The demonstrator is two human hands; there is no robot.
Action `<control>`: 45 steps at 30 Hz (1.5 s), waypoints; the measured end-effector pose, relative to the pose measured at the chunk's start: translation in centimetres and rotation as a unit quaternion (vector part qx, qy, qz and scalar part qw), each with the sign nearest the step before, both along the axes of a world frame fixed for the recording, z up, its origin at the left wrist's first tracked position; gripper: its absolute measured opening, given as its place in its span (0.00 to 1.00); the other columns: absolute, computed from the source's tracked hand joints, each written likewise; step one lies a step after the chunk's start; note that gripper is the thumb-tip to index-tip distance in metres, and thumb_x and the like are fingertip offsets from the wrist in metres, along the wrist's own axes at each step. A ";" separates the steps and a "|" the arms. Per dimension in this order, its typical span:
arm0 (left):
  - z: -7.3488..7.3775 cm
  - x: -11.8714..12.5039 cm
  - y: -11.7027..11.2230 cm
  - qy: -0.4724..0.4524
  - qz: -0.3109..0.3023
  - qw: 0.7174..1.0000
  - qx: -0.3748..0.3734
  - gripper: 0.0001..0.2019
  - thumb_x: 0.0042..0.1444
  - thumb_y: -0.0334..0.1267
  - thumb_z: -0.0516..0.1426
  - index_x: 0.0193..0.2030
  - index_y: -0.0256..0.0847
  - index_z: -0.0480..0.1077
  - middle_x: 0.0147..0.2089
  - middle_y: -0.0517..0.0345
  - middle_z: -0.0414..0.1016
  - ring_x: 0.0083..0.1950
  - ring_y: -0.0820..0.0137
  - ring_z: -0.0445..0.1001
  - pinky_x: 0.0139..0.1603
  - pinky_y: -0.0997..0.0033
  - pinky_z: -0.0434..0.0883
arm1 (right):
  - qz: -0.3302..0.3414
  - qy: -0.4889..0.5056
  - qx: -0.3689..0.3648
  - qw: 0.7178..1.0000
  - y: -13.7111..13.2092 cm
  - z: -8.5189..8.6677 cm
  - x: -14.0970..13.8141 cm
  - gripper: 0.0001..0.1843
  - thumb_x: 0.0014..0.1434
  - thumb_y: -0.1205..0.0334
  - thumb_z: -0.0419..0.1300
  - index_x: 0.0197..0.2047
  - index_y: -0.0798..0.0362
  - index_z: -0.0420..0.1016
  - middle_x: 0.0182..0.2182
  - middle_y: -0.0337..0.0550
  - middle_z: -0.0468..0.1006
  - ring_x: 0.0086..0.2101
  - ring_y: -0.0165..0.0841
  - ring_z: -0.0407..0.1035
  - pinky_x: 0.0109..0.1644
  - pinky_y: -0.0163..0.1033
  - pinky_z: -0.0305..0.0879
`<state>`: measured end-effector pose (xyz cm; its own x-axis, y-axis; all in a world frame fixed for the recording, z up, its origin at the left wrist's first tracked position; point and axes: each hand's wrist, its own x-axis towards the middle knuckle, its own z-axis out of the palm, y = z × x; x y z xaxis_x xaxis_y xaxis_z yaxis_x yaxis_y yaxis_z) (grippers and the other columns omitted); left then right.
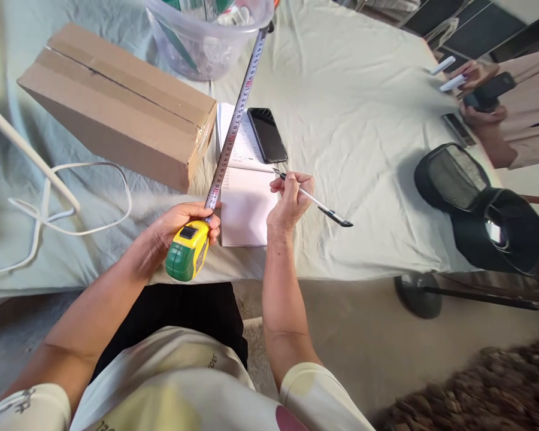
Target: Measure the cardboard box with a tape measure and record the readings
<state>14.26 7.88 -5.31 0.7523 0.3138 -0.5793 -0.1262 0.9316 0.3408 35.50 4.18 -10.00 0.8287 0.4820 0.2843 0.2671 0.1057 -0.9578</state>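
My left hand (184,224) grips a yellow and green tape measure (188,248) near the front edge of the table. Its blade (233,129) is pulled out and runs up past the notebook to the plastic tub. Between the fingers of my right hand (291,197) is a pen (317,202), its tip pointing up and left. Under that hand lies an open notebook (247,209), with handwriting on the upper page and a few marks at the left of the lower page. A black smartphone (268,135) rests on the upper page.
A closed cardboard box (126,108) stands at the left, by a white cable (90,164). Behind it is a clear plastic tub (206,45) holding assorted items. Black caps (494,227) lie at the right edge, where another person's hands (480,90) hold a dark device and white sticks.
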 end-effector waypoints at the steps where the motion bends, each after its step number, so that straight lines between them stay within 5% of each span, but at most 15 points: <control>1: 0.0 0.0 0.0 0.001 0.002 1.000 -0.001 0.09 0.57 0.24 0.54 0.41 0.33 0.75 0.24 0.56 0.70 0.24 0.69 0.70 0.27 0.71 0.74 | 0.001 0.007 0.005 1.000 0.0 0.1 0.0 0.11 0.67 0.53 0.53 0.34 0.47 0.60 0.25 0.31 0.66 0.27 0.28 0.67 0.36 0.38 0.67; 7: -0.4 0.6 0.0 0.006 0.011 1.000 0.015 0.12 0.60 0.26 0.53 0.46 0.28 0.76 0.23 0.57 0.69 0.24 0.70 0.70 0.28 0.72 0.74 | 0.021 0.027 0.024 0.999 -0.1 0.4 -0.2 0.10 0.66 0.55 0.55 0.34 0.48 0.61 0.24 0.31 0.68 0.27 0.27 0.67 0.36 0.37 0.67; 14: -1.2 0.6 0.0 -0.011 -0.008 0.998 0.060 0.11 0.58 0.24 0.53 0.42 0.33 0.75 0.22 0.57 0.69 0.24 0.69 0.70 0.28 0.71 0.74 | 0.108 0.024 0.042 0.993 0.0 0.2 -0.8 0.17 0.68 0.42 0.52 0.42 0.48 0.65 0.24 0.31 0.75 0.26 0.28 0.72 0.37 0.38 0.69; 18: -0.5 -0.1 -1.0 -0.036 -0.006 0.989 0.140 0.12 0.56 0.26 0.56 0.47 0.35 0.75 0.22 0.57 0.71 0.24 0.67 0.72 0.29 0.70 0.72 | 0.175 0.000 0.011 0.984 -0.1 0.7 -1.1 0.22 0.67 0.37 0.51 0.40 0.49 0.65 0.26 0.34 0.79 0.27 0.29 0.74 0.42 0.41 0.71; 26: 2.1 -4.6 -5.3 -0.019 0.023 0.979 0.202 0.11 0.57 0.33 0.60 0.47 0.35 0.77 0.23 0.53 0.76 0.27 0.66 0.74 0.30 0.73 0.68 | 0.369 -0.134 -0.159 0.906 1.3 2.7 -3.0 0.34 0.43 0.35 0.73 0.39 0.46 0.61 0.44 0.44 0.78 0.45 0.40 0.74 0.54 0.55 0.72; 30: 1.7 -7.7 -7.2 0.054 0.073 0.979 0.185 0.10 0.57 0.32 0.61 0.45 0.36 0.77 0.23 0.53 0.75 0.27 0.68 0.73 0.31 0.73 0.69 | 0.374 -0.164 -0.154 0.899 3.9 1.8 -5.3 0.47 0.32 0.33 0.76 0.47 0.46 0.59 0.55 0.53 0.71 0.52 0.47 0.70 0.59 0.60 0.70; 35: 1.8 -10.7 -8.4 0.134 0.133 0.966 0.177 0.10 0.56 0.31 0.62 0.45 0.36 0.78 0.23 0.54 0.75 0.28 0.68 0.74 0.32 0.74 0.70 | 0.350 -0.176 -0.133 0.910 6.8 -0.3 -7.0 0.64 0.29 0.34 0.78 0.61 0.50 0.53 0.52 0.53 0.69 0.52 0.49 0.70 0.58 0.59 0.70; 41: 2.1 -12.1 -8.7 0.172 0.127 0.962 0.171 0.08 0.56 0.32 0.62 0.43 0.36 0.78 0.24 0.55 0.74 0.28 0.68 0.72 0.31 0.75 0.70 | 0.385 -0.156 -0.096 0.905 7.1 -0.8 -6.9 0.42 0.40 0.39 0.76 0.46 0.46 0.54 0.64 0.58 0.64 0.57 0.46 0.68 0.60 0.57 0.68; 45: 2.3 -12.8 -9.1 0.187 0.099 0.964 0.164 0.08 0.55 0.34 0.63 0.42 0.36 0.78 0.24 0.54 0.74 0.27 0.68 0.72 0.30 0.74 0.68 | 0.413 -0.168 -0.057 0.893 6.6 -0.6 -6.0 0.39 0.41 0.45 0.76 0.43 0.45 0.52 0.67 0.60 0.61 0.63 0.47 0.65 0.66 0.58 0.64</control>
<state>1.44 -1.25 -3.03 0.4179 0.6412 -0.6436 -0.1015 0.7370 0.6683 29.50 10.79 -10.61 0.0543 0.9313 0.3601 0.4169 0.3066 -0.8557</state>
